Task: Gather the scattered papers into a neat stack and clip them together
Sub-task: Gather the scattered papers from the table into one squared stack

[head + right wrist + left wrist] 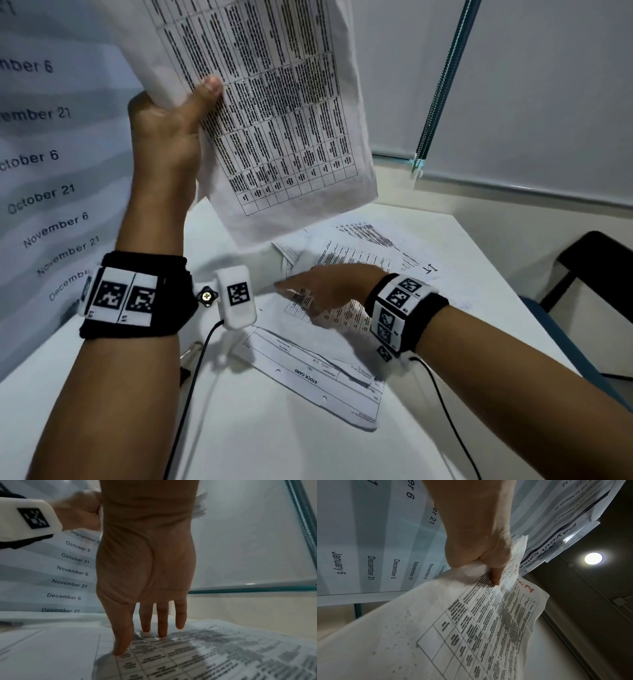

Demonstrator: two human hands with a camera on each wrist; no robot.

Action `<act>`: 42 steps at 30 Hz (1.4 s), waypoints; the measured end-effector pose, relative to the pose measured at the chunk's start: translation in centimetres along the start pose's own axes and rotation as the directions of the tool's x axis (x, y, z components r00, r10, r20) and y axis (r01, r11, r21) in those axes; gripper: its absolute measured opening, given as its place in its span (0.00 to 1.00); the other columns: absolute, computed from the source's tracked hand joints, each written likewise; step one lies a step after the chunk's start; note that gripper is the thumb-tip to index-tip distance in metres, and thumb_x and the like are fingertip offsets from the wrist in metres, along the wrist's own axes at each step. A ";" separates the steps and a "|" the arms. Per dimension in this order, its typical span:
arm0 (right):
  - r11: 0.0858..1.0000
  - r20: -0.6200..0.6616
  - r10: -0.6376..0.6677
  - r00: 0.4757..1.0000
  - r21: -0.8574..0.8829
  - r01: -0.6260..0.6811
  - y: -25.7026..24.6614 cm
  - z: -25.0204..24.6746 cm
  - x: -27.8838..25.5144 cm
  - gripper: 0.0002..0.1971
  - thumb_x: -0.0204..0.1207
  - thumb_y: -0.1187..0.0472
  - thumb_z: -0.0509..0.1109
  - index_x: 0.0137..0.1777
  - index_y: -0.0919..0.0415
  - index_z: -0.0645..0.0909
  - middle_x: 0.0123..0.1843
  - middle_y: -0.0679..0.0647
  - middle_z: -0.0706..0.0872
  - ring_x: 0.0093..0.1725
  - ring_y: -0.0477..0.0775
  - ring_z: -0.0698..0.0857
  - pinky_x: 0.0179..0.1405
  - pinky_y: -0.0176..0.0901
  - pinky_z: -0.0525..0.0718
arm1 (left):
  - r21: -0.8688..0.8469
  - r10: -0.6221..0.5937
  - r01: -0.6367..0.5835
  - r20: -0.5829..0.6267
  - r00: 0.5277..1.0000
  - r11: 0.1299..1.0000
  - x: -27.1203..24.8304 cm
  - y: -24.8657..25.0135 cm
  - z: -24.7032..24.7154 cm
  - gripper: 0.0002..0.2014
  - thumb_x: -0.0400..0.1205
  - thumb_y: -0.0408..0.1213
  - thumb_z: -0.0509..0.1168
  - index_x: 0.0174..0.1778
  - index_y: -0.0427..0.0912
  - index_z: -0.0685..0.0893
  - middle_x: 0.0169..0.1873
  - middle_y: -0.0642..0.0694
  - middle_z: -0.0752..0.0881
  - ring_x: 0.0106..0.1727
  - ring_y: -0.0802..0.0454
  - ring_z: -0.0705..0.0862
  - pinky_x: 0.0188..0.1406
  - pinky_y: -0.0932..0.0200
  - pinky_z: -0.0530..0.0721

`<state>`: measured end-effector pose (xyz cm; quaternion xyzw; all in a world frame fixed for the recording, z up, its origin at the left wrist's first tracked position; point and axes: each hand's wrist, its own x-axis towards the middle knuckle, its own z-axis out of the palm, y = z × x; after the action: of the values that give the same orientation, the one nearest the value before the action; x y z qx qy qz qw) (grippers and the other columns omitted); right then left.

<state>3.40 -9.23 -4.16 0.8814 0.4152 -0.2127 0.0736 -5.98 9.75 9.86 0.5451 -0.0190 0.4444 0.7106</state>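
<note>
My left hand [171,120] is raised above the table and grips a bundle of printed table sheets [274,120] at its left edge, thumb across the front. The left wrist view shows that hand [479,550] pinching the bundle [471,628], which has red writing near its far end. My right hand [325,287] reaches low over the white table [274,445], its straight fingers [120,651] touching a printed sheet [188,655]. That sheet [359,260] overlaps others, and a stock card form [318,373] lies nearer me. A small dark and metal object [187,356] peeks from behind my left forearm.
A large calendar poster [44,171] covers the wall on the left. A roller blind with a bead chain [442,85] hangs behind the table. A black chair [599,274] stands off the table's right edge. Black cables [445,411] run from both wrists.
</note>
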 end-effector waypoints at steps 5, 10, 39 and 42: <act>0.964 -0.082 -0.068 0.994 -0.262 0.044 -0.3 -0.6 -0.2 0.35 0.77 0.50 0.75 0.82 0.38 0.66 0.78 0.54 0.75 0.74 0.60 0.74 0.76 0.60 0.70 | 0.006 0.012 -0.012 0.016 1.000 1.000 0.1 -0.2 -0.1 0.06 0.79 0.36 0.77 0.48 0.48 0.86 0.39 0.61 0.93 0.49 0.61 0.92 0.54 0.65 0.88; 0.991 -0.092 -0.093 0.991 -0.100 0.084 0.8 -0.1 -0.2 0.30 0.76 0.53 0.78 0.77 0.43 0.74 0.82 0.50 0.73 0.76 0.58 0.75 0.76 0.54 0.70 | 0.021 0.012 -0.013 0.018 1.000 1.000 0.1 -0.3 0.0 0.09 0.80 0.38 0.77 0.52 0.46 0.85 0.42 0.61 0.93 0.50 0.64 0.92 0.52 0.70 0.87; 0.745 -0.498 0.654 0.569 0.553 -0.373 19.3 -1.0 -9.0 0.17 0.81 0.54 0.73 0.34 0.59 0.75 0.31 0.54 0.79 0.30 0.55 0.79 0.30 0.41 0.71 | 0.034 0.016 -0.017 0.021 1.000 0.999 -0.6 -0.2 1.2 0.11 0.80 0.38 0.77 0.53 0.44 0.83 0.44 0.60 0.90 0.44 0.73 0.89 0.48 0.75 0.84; 0.582 -0.424 0.781 0.458 0.760 -0.289 21.3 1.2 -8.1 0.15 0.82 0.58 0.73 0.37 0.67 0.79 0.35 0.66 0.83 0.31 0.58 0.82 0.28 0.36 0.78 | 0.042 0.025 -0.027 0.048 0.999 0.999 -0.3 -0.9 1.3 0.09 0.78 0.37 0.78 0.50 0.45 0.86 0.43 0.59 0.92 0.49 0.67 0.91 0.53 0.69 0.85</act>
<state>14.70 -29.02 -2.65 0.9484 -0.0027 0.0775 -0.3076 -4.97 8.54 9.55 0.5702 -0.0334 0.4410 0.6923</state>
